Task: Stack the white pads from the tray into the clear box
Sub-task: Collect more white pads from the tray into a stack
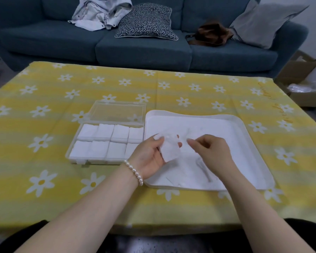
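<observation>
- Left hand (150,156): I see it palm-up over the near-left part of the tray, thumb and fingers curled round one white pad (170,149), which lies tilted across the palm. A pearl bracelet (134,172) circles that wrist.
- Right hand (211,149): I note it hovers over the middle of the tray, just beside the held pad but not touching it; its fingers are loosely curled, tips drawn towards the thumb, with nothing in them that I can make out.
- White tray (259,161): it sits on the table right of centre. Its floor is white on white, so I cannot tell how many loose pads lie in it.
- Clear box (72,152): it stands just left of the tray, nearly touching it. Stacks of white pads (98,141) fill it in two rows of four. Its clear lid (117,111) lies open flat on the far side.
- Yellow tablecloth (62,198) with white daisies covers the table.
- Beyond the table I record a blue sofa (53,44) carrying a pale garment (98,13), a patterned cushion (146,21), a brown bag (210,35) and a grey cushion (263,22).
- Cardboard boxes (297,70) stand on the floor at far right.
</observation>
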Demonstrator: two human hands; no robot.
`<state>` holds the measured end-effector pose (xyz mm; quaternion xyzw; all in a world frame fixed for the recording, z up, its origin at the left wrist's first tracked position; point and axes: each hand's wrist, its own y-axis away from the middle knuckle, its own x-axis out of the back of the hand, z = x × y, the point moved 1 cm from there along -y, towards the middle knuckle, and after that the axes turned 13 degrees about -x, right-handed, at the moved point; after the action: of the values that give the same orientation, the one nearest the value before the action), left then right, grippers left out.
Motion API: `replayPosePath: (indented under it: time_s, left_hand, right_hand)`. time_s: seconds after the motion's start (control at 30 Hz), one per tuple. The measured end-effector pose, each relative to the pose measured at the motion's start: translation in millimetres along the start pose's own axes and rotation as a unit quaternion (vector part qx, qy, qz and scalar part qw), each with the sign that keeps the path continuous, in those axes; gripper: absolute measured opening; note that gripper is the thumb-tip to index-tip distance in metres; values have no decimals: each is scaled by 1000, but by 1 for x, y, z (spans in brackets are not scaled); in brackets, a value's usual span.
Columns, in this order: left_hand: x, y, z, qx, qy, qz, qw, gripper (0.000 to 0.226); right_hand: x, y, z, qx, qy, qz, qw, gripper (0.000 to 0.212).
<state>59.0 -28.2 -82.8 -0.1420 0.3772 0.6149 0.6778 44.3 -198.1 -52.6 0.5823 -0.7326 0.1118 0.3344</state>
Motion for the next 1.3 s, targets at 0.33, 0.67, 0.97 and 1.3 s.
replayPosePath:
  time_s: [0.33,0.67,0.97,1.3]
  left_hand:
    - [-6,7,4,29,50,-14,998,42]
    - [1,-1,-2,4,-24,82,996,22]
    - [-9,7,-4,-78,22,143,986,20]
    - [-16,14,-7,-109,79,146,980,17]
  right_hand:
    - [-35,11,-7,-9,-74,-69,995,22]
    - [-17,11,0,-190,-431,-153,869,29]
    - [-57,28,-3,-232,-398,-147,875,17]
    - [-73,26,-8,-242,-464,-90,848,18]
